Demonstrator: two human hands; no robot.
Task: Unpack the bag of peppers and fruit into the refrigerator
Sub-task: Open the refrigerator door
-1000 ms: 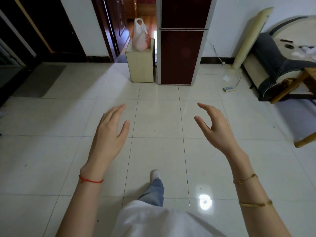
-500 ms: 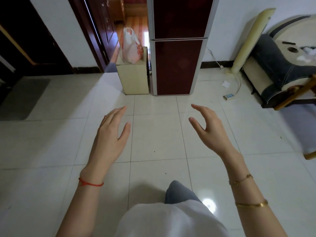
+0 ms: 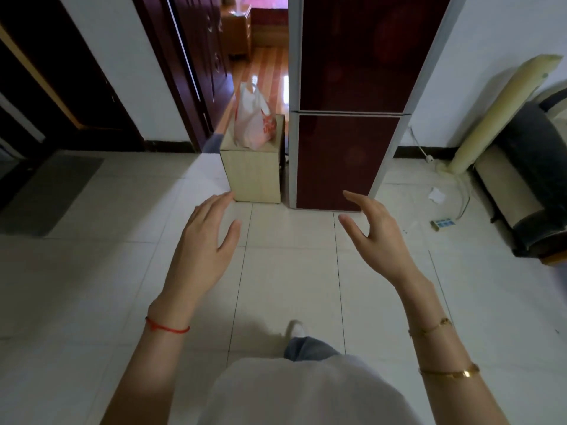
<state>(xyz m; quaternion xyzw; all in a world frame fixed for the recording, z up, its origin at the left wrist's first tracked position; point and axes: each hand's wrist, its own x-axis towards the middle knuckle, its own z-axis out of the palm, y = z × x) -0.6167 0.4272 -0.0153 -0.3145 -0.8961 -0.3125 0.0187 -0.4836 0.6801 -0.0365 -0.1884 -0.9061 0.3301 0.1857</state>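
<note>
A white plastic bag [image 3: 252,121] with red print stands on a small beige cabinet [image 3: 254,171], just left of the refrigerator [image 3: 346,118]. The refrigerator is tall, with dark red doors and silver edges, and both doors are closed. My left hand [image 3: 206,246] is held out over the tiled floor, fingers apart and empty, its fingertips near the cabinet's lower left corner in the image. My right hand [image 3: 376,236] is also out and empty, fingers curved, in front of the refrigerator's lower door. The bag's contents are hidden.
An open doorway [image 3: 254,56] with a dark door leads to a wood-floored room behind the cabinet. A dark sofa [image 3: 527,179] and a rolled cream mat [image 3: 503,111] stand at the right. A power strip [image 3: 443,223] and a cord lie on the floor near them.
The view has come closer to the refrigerator and cabinet, which now look larger and nearer. Both hands stay raised and empty in much the same pose.
</note>
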